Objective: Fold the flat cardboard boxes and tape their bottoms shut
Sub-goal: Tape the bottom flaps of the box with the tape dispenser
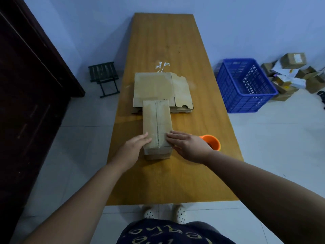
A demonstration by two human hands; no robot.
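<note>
A dark wooden door (26, 85) is seen at the far left, and a small folding stool (103, 76) is set on the tiled floor beside it, against the wall. A long wooden table (175, 182) runs down the middle of the view.

The left hand (133, 148) is laid on the left part of the near end of the folded box (156, 120). Its fingers are held straight and flat on the upper face, and nothing is gripped. The folded box is placed lengthwise on the table, near its middle, with the closed flaps turned upward. A centre seam is seen along the whole upper face. The far end of the box hides part of the near edge of the stack of flat cardboard boxes (158, 87), which lies further back on the table. A white scrap (162, 65) is seen on the table just behind the stack.

The right hand (188, 145) is placed flat at the right edge of the same upper face, with fingers extended and fingertips resting on the cardboard. Nothing is gripped. An orange tape roll (213, 141) stands on the table just behind the right hand, partly hidden by it.

A blue plastic crate (246, 83) is set on the floor to the right of the table. A pile of cardboard packages (292, 73) lies beside the crate, against the wall.
</note>
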